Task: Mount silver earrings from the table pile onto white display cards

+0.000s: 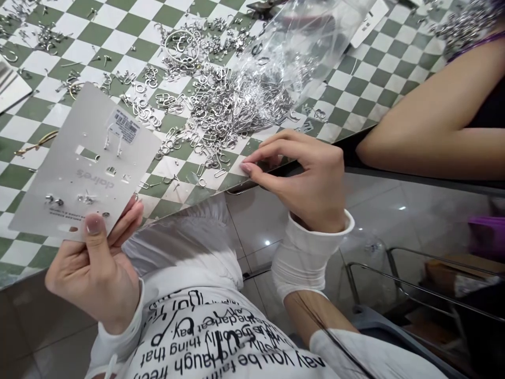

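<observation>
My left hand grips the lower edge of a pale grey jewelry card, thumb on its front and fingers behind. The card is tilted, has cut-out slots and a barcode sticker, and carries several small metal earring pieces. Over the table's front edge, my right hand has thumb and index fingertip pinched together; anything between them is too small to make out. Just beyond those fingertips lies a heap of silvery metal earring pieces, with hoops and small clips among them.
A clear plastic bag lies over the heap's right side. The green-and-white checkered table holds more scattered pieces at the left. Another person's arm rests at the right edge. Below stands a metal-framed rack.
</observation>
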The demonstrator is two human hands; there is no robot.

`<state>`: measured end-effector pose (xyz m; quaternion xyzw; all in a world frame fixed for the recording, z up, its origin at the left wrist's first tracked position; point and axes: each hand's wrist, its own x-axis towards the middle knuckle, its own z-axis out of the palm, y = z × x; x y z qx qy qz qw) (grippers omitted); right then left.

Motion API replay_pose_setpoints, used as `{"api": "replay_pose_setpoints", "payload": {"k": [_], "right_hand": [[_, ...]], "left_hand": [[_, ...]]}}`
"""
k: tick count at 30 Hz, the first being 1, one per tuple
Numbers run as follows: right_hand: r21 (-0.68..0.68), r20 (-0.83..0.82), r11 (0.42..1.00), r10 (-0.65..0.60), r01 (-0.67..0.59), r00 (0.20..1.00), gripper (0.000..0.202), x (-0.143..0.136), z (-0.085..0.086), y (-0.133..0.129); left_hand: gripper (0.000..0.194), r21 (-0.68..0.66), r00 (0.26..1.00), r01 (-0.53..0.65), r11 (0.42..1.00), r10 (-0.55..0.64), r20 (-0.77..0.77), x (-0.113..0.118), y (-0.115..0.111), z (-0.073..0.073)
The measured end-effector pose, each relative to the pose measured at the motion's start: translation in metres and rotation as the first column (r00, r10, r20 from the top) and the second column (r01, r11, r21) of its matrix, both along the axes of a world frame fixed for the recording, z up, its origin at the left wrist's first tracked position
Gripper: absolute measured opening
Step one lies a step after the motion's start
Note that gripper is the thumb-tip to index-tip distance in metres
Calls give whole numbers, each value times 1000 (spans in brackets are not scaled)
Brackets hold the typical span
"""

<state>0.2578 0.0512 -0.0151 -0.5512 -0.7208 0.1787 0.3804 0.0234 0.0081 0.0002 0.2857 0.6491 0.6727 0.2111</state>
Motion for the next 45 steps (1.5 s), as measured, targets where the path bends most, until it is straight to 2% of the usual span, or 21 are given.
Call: {"api": "replay_pose_setpoints", "payload": {"k": [2,4,7,9,12,16,20,25,30,37,41,45], "right_hand": [[53,21,998,34,-35,999,15,-1,-4,1],[94,-33,996,2,1,999,15,-5,-7,0],[86,-211,988,-109,129,971,15,-13,-9,-3],[80,-309,986,-112,143,944,16,-19,-10,-4],[79,-382,993,-47,83,923,17,-27,-13,-1],[73,-387,997,34,-6,922,16,-36,-17,7],[97,-420,992,119,-86,900,18,-49,-12,14],[-29,-511,981,152,-193,846,23,-61,-2,15],[-105,-590,938,210,-332,780,13,-69,2,9],[-100,-680,943,169,-319,713,4,-94,-1,9],[-23,-648,953,214,-301,731,1,-109,-6,9],[50,-595,972,214,-230,775,1,-123,-11,8]], "left_hand": [[60,1,1000,5,1000,-5,-19,0,0,0],[63,-5,999,13,1000,-14,-53,1,-1,0],[45,-31,995,34,999,-37,-91,3,-1,-1],[29,-46,994,52,998,-57,-98,4,-1,-1],[23,-21,988,96,995,-98,-123,5,1,-2],[22,1,977,139,990,-137,-166,6,5,-3],[20,-19,961,183,983,-183,-207,5,11,-4],[13,-11,944,233,972,-229,-238,2,19,-11],[12,-3,927,240,971,-230,-297,0,21,-18],[11,20,932,216,976,-200,-304,-1,21,-22],[11,26,910,191,981,-167,-379,-4,21,-23],[11,6,842,183,983,-153,-517,-9,21,-26]]}}
